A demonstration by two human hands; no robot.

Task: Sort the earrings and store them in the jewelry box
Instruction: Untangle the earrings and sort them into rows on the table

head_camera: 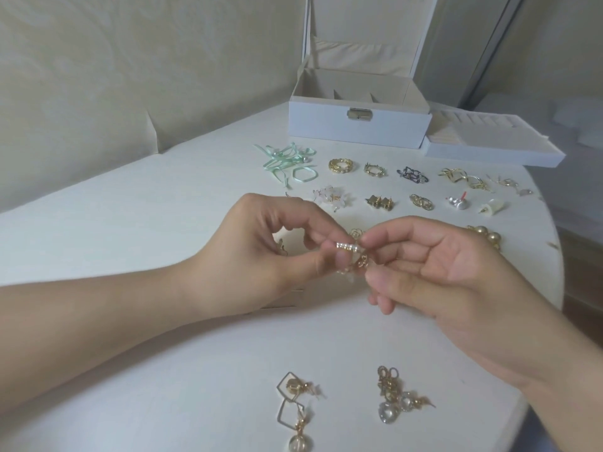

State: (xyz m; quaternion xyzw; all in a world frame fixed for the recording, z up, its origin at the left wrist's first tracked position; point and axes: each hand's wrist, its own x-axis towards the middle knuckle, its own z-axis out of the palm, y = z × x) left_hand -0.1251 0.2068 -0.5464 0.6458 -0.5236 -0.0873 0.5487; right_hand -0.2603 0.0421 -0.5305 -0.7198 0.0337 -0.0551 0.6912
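Head-worn camera — looking forward and down, close over the table [163,203].
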